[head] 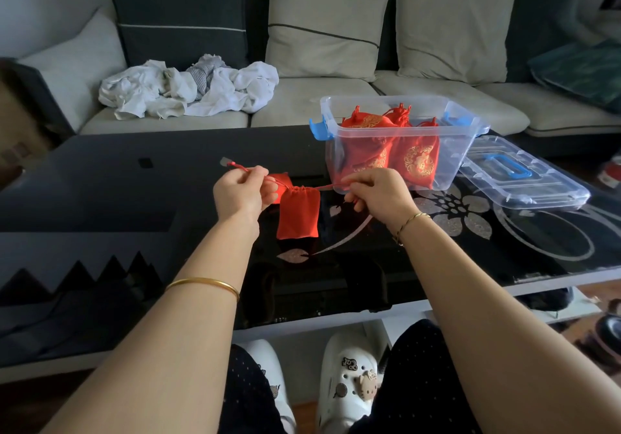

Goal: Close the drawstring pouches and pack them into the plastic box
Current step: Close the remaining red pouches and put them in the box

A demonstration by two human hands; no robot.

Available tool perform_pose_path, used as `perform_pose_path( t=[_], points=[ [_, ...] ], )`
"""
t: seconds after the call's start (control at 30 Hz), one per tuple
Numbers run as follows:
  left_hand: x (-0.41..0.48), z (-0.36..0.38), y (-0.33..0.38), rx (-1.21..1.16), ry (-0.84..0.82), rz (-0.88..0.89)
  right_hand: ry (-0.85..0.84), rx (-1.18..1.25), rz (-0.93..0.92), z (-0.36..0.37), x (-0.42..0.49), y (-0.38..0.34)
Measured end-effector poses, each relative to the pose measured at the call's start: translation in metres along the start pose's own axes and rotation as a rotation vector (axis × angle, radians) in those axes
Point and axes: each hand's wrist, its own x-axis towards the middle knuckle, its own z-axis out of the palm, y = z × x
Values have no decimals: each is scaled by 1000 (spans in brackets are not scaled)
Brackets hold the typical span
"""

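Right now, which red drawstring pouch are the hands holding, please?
The red pouch held by its drawstrings between left hand and right hand; those in the plastic box lie untouched.

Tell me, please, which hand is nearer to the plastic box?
Right. The right hand pinches a cord right by the plastic box, at its near left corner; the left hand pinches the other cord farther left, on the far side of the red pouch.

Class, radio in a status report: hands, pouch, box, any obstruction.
Status: left hand, right hand pinch drawstrings; red pouch between them, mouth gathered; plastic box open, nothing blocking.
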Motion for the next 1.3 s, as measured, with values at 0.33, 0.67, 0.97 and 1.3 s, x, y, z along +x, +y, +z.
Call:
perform_pose_path(
  t=[0.33, 0.67, 0.97, 1.3],
  points=[
    [1, -1, 1, 131, 72, 56, 125, -286, -7, -6, 3, 8],
    [4, -5, -2, 274, 123, 147, -86, 1050, 609, -7, 2, -5],
    [9, 0, 0, 128, 242, -88, 174, 1434, 850, -4, 7, 7],
    [-18, 20, 18, -98, -392, -111, 170, 991, 320, -1, 3, -26]
  ],
)
